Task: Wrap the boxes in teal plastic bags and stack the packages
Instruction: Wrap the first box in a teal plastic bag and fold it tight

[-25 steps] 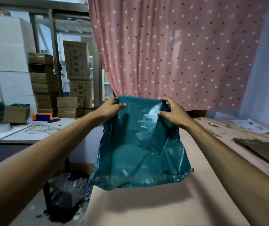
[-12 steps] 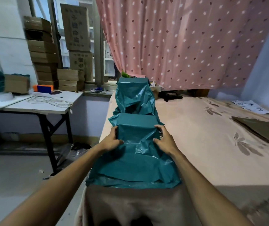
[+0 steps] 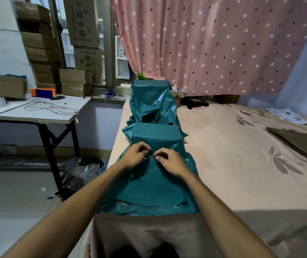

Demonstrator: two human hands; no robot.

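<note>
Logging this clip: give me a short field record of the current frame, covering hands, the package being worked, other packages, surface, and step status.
left hand: fingers curled, pinching the teal plastic at the near face of the package
right hand: same, beside the left, fingertips close together
package in work: box in teal bag, loose bag end spread toward the person
other package: taller teal-wrapped package behind it, apart
surface: bed with a pink floral sheet
status: wrapping unfinished; near package not yet stacked
</note>
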